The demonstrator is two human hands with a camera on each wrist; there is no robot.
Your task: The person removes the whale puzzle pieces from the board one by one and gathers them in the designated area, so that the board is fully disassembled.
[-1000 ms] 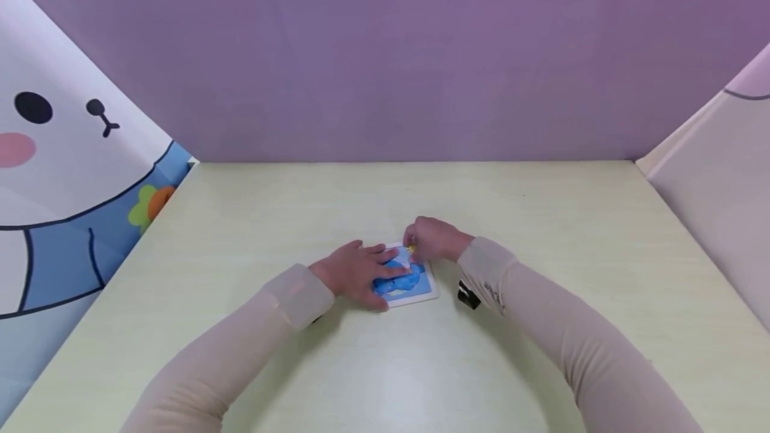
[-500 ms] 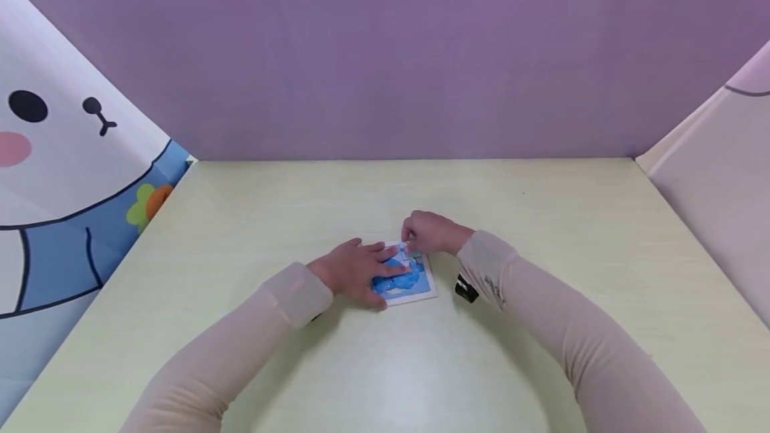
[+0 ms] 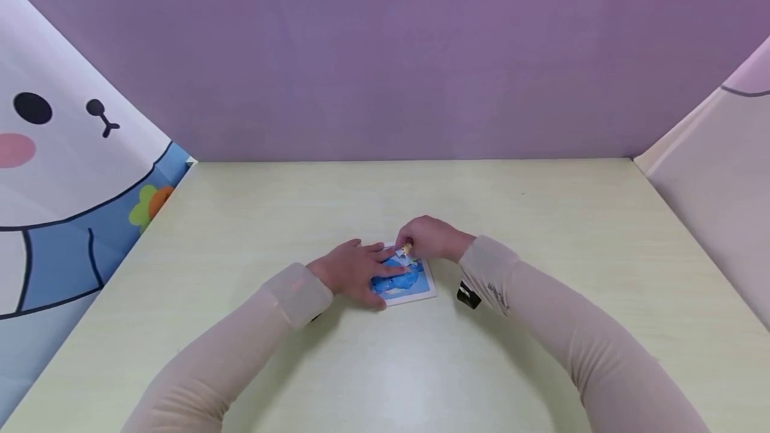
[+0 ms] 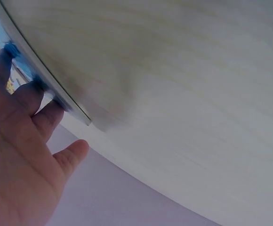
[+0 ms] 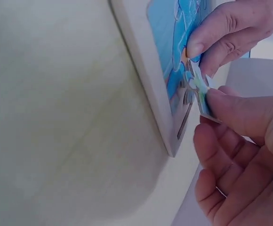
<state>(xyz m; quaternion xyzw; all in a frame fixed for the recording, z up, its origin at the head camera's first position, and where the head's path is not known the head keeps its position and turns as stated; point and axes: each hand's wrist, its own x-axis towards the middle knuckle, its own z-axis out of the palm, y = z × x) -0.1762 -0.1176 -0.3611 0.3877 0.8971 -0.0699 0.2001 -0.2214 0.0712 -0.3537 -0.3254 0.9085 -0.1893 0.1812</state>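
A small framed jigsaw puzzle (image 3: 412, 299) with a blue picture lies on the table, its pale frame showing at close range in the right wrist view. My left hand (image 3: 353, 272) rests on its left part with the fingers spread, hiding some of the picture. In the left wrist view, the fingertips (image 4: 29, 94) reach over the frame's edge. My right hand (image 3: 430, 236) pinches a thin puzzle piece (image 5: 198, 87) between thumb and fingers. The piece is tilted over the puzzle's far right corner, close to a gap (image 5: 184, 120) inside the frame.
The pale wooden table (image 3: 385, 366) surrounds the puzzle. A purple panel (image 3: 385, 59) stands along its far edge. Printed cloth walls (image 3: 72, 179) close off the left and right sides.
My right hand has shifted slightly left over the puzzle, and the pinched piece has turned, its yellow part hidden half a second ago and showing again now. The left hand stays put.
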